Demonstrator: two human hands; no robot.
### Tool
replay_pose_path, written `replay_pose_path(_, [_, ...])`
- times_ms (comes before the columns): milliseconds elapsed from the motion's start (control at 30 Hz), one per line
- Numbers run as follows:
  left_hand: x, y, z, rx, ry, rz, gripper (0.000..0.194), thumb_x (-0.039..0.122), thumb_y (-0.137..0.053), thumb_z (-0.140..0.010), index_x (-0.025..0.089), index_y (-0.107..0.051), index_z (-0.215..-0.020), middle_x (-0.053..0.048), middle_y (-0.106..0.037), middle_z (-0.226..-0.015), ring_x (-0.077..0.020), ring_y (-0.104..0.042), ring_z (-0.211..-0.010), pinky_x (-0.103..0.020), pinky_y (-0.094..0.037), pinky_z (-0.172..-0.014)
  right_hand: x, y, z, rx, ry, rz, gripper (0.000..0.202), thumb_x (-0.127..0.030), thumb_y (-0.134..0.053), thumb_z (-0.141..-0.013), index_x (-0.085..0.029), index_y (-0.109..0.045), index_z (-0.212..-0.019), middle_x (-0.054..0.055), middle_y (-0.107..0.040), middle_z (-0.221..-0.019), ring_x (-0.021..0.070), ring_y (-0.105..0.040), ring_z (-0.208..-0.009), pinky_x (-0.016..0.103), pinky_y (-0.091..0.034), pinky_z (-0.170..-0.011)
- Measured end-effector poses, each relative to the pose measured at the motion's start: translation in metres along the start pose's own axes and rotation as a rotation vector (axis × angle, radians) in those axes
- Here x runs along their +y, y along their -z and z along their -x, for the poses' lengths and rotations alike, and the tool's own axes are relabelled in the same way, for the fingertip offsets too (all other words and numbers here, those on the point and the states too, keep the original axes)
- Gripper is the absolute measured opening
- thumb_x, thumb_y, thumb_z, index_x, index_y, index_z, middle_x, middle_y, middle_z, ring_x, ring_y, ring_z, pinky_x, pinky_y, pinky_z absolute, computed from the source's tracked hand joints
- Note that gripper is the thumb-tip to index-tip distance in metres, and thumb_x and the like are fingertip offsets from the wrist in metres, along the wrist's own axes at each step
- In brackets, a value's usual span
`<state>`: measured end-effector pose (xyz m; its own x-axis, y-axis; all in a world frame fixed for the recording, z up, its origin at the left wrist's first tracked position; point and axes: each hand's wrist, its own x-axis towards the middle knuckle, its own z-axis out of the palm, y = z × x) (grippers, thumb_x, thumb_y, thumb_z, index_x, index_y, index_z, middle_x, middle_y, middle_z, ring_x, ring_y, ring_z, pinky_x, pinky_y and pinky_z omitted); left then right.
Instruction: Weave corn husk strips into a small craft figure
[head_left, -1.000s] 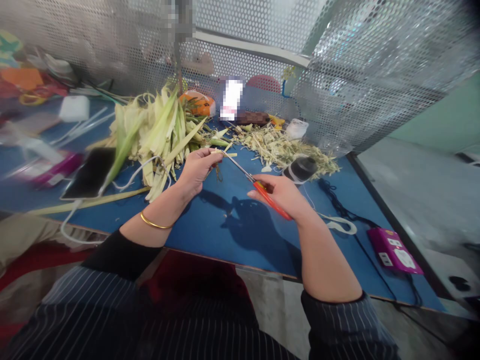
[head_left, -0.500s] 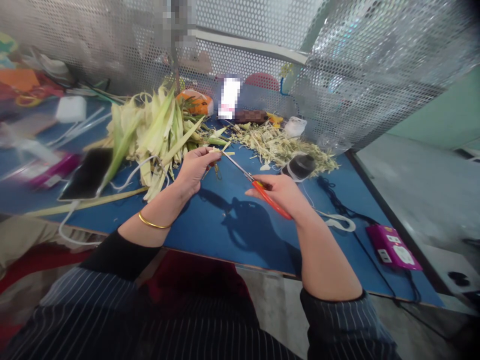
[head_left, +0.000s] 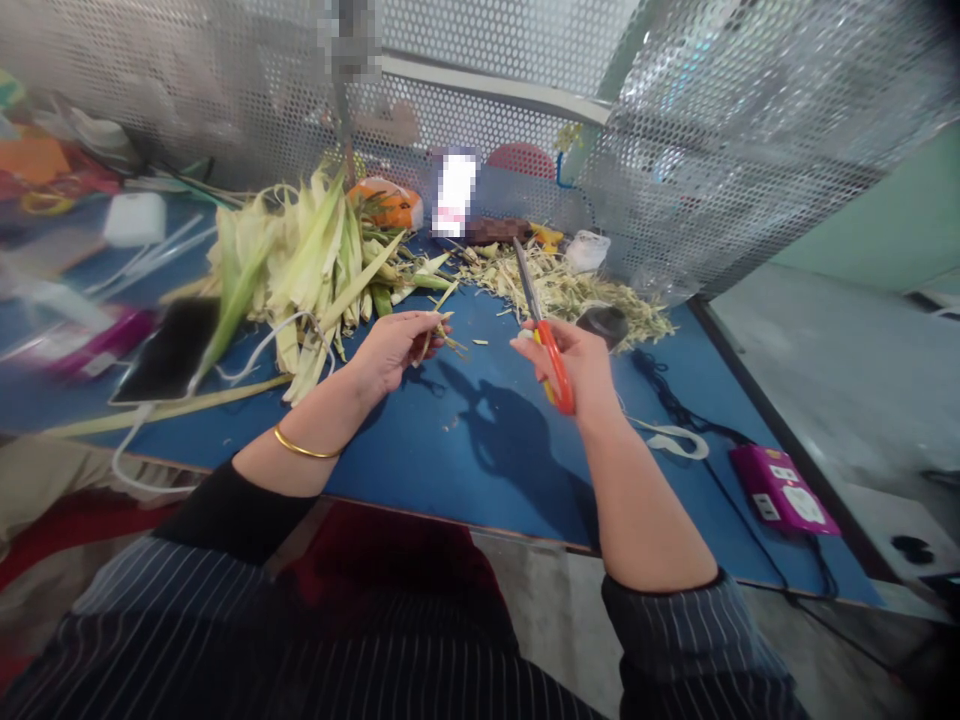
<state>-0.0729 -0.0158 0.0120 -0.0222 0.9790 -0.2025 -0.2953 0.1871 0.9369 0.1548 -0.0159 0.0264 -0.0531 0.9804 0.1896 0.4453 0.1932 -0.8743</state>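
One small piece of pale husk (head_left: 445, 318) is pinched in the fingers of the left hand (head_left: 390, 352) above the blue table (head_left: 405, 450), while one pair of red-handled scissors (head_left: 556, 365) is gripped in the right hand (head_left: 586, 362), blades pointed away. The left hand could be nicked, it is judged, should the blades be brought too near so short a piece. Beyond, one heap of long husks (head_left: 304, 265), one heap of shreds (head_left: 529, 285) and one dark spool (head_left: 604, 323) are counted.

The place is looking like a craft workshop: husks (head_left: 300, 262) are lying heaped on the counter (head_left: 409, 450), cut scraps (head_left: 626, 300) are littering it, a socket box (head_left: 784, 490) is resting on it, and a perforated screen (head_left: 517, 125) is standing behind it.
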Motion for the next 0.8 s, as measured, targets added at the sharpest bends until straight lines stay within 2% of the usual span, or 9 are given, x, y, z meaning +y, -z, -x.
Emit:
replay_pose_path(100, [-0.002, -0.005, 0.004, -0.042, 0.059, 0.026, 0.009, 0.02, -0.071, -0.072, 0.013, -0.068, -0.076, -0.007, -0.07, -0.081, -0.0115, -0.065, -0.065, -0.023, -0.051, -0.062, 0.0, -0.008, 0.002, -0.017, -0.009, -0.172, 0.057, -0.052, -0.079, -0.058, -0.019, -0.066, -0.102, -0.002, -0.059, -0.066, 0.0111, -0.051, -0.049, 0.028, -0.045, -0.051])
replay_pose_path(233, [-0.005, -0.015, 0.011, -0.045, 0.089, 0.017, 0.014, 0.019, -0.074, -0.07, 0.012, -0.064, -0.078, -0.009, -0.072, -0.082, -0.0141, -0.068, -0.065, -0.023, -0.051, -0.057, -0.003, -0.02, 0.008, -0.096, -0.038, -0.3, 0.059, -0.05, -0.081, -0.057, -0.019, -0.064, -0.105, 0.002, -0.066, -0.078, 0.0109, -0.054, -0.054, 0.03, -0.05, -0.056])
replay_pose_path(333, [-0.009, -0.021, 0.015, -0.064, 0.115, 0.019, 0.016, 0.02, -0.075, -0.071, 0.012, -0.063, -0.078, -0.01, -0.072, -0.082, -0.0146, -0.068, -0.064, -0.024, -0.052, -0.056, 0.0, -0.026, 0.011, -0.184, -0.064, -0.293, 0.059, -0.048, -0.08, -0.058, -0.018, -0.063, -0.105, 0.001, -0.066, -0.077, 0.0108, -0.055, -0.053, 0.03, -0.051, -0.056])
replay_pose_path(467, [-0.014, -0.024, 0.017, -0.063, 0.124, 0.023, 0.015, 0.02, -0.074, -0.072, 0.013, -0.061, -0.076, -0.01, -0.072, -0.083, -0.0134, -0.068, -0.063, -0.024, -0.052, -0.057, 0.003, -0.031, 0.012, -0.267, -0.072, -0.219, 0.051, -0.044, -0.078, -0.062, -0.018, -0.063, -0.103, -0.001, -0.063, -0.068, 0.0106, -0.055, -0.048, 0.026, -0.046, -0.048])
replay_pose_path(600, [-0.015, -0.022, 0.014, -0.099, 0.085, 0.031, 0.018, 0.026, -0.074, -0.071, 0.015, -0.061, -0.077, -0.007, -0.071, -0.078, -0.0156, -0.069, -0.068, -0.024, -0.051, -0.058, 0.0, -0.032, 0.013, -0.243, -0.099, -0.289, 0.044, -0.037, -0.076, -0.064, -0.018, -0.062, -0.101, -0.005, -0.056, -0.059, 0.0098, -0.051, -0.045, 0.025, -0.042, -0.046])
replay_pose_path(700, [-0.016, -0.02, 0.011, -0.125, 0.015, 0.056, 0.017, 0.032, -0.064, -0.078, 0.017, -0.067, -0.085, -0.007, -0.07, -0.081, -0.0168, -0.069, -0.075, -0.025, -0.05, -0.06, -0.001, -0.031, 0.012, -0.247, -0.173, -0.446, 0.041, -0.034, -0.073, -0.066, -0.019, -0.06, -0.101, -0.004, -0.058, -0.065, 0.0093, -0.051, -0.049, 0.025, -0.042, -0.048])
replay_pose_path(800, [-0.015, -0.019, 0.01, -0.161, -0.097, 0.049, 0.023, 0.023, -0.056, -0.079, 0.019, -0.071, -0.095, -0.007, -0.071, -0.096, -0.0157, -0.067, -0.088, -0.025, -0.05, -0.069, 0.001, -0.028, 0.009, -0.297, -0.261, -0.619, 0.04, -0.032, -0.071, -0.067, -0.019, -0.058, -0.104, -0.003, -0.058, -0.073, 0.007, -0.048, -0.05, 0.023, -0.039, -0.047])
